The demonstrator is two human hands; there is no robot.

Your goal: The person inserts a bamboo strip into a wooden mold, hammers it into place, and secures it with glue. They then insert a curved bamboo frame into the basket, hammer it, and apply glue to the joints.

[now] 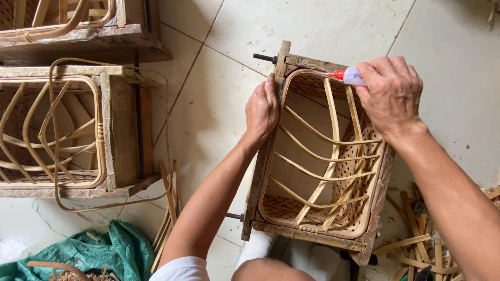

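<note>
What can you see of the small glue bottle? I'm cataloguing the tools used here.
The glue bottle is small, of whitish translucent plastic with a red pointed nozzle. It lies nearly level, nozzle pointing left at the top rim of the woven basket in its wooden frame. The right hand grips it from above, covering its rear half. Whether the nozzle tip touches the rim cannot be told.
</note>
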